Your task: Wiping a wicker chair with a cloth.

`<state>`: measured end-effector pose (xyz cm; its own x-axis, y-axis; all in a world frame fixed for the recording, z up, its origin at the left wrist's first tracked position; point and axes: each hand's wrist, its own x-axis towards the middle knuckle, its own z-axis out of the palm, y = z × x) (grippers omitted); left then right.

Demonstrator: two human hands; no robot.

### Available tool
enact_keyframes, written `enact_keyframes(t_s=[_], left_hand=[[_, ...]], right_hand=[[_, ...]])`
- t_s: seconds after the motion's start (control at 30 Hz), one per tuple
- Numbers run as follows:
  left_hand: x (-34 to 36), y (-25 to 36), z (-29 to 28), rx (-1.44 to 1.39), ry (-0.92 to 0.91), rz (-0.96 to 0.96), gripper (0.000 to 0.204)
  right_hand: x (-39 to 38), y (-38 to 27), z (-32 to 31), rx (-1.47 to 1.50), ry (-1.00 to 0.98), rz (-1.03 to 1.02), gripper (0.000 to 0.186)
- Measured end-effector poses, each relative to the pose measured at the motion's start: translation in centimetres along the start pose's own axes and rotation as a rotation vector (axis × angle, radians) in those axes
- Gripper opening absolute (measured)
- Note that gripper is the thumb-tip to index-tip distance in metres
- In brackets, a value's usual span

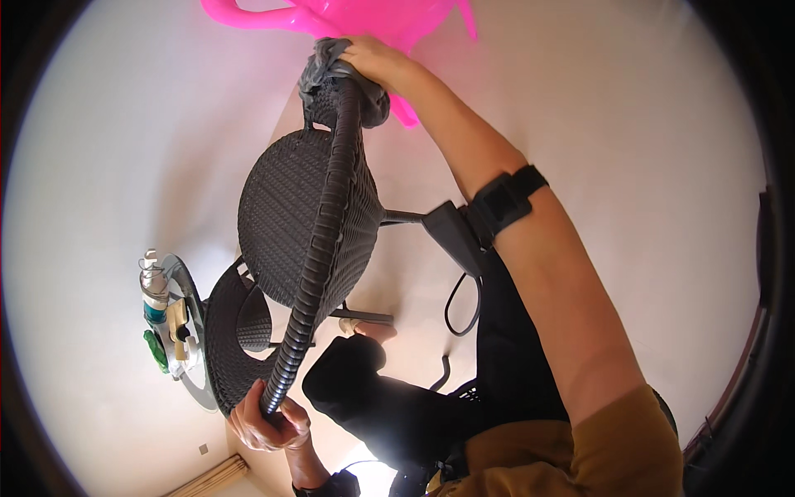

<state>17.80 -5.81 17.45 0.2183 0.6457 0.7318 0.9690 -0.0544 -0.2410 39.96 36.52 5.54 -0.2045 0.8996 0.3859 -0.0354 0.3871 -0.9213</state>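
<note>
A dark woven wicker chair (286,215) stands tipped in front of me, its long wrapped rim (319,224) running from far to near. At the far end of that rim, my right hand (368,60) presses a crumpled grey cloth (325,66) around the wicker, fingers closed on it. My left hand (269,422) grips the near end of the rim, fingers wrapped round it. A dark device is strapped to my right forearm. Part of the chair's far end is hidden under the cloth.
A bright pink plastic chair (348,12) lies beyond the wicker chair. To the left are a second wicker chair (224,348) and a round glass table (195,393) carrying a bottle (153,286), a green packet (155,351) and small items. My dark-trousered legs (389,398) are close below.
</note>
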Motion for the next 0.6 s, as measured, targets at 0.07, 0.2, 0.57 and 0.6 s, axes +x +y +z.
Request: enact_keyframes(t_s=[0.07, 0.2, 0.57, 0.6], left_hand=[[0.2, 0.0, 0.1, -0.001, -0.004, 0.003, 0.041], [0.2, -0.5, 0.3, -0.034, 0.018, 0.031, 0.038], [-0.9, -4.7, -2.1, -0.117, -0.31, 0.073, 0.065], [-0.1, -5.0, -2.8, -0.141, -0.408, 0.089, 0.064]], right_hand=[[-1.2, -0.9, -0.3, 0.052, 0.053, -0.202, 0.028], [-8.3, -11.9, -0.2, -0.1, 0.038, 0.101, 0.033], [-30.9, -22.9, 18.5, -0.155, 0.193, -0.229, 0.079], [-30.9, -22.3, 19.2, -0.149, 0.187, -0.227, 0.079]])
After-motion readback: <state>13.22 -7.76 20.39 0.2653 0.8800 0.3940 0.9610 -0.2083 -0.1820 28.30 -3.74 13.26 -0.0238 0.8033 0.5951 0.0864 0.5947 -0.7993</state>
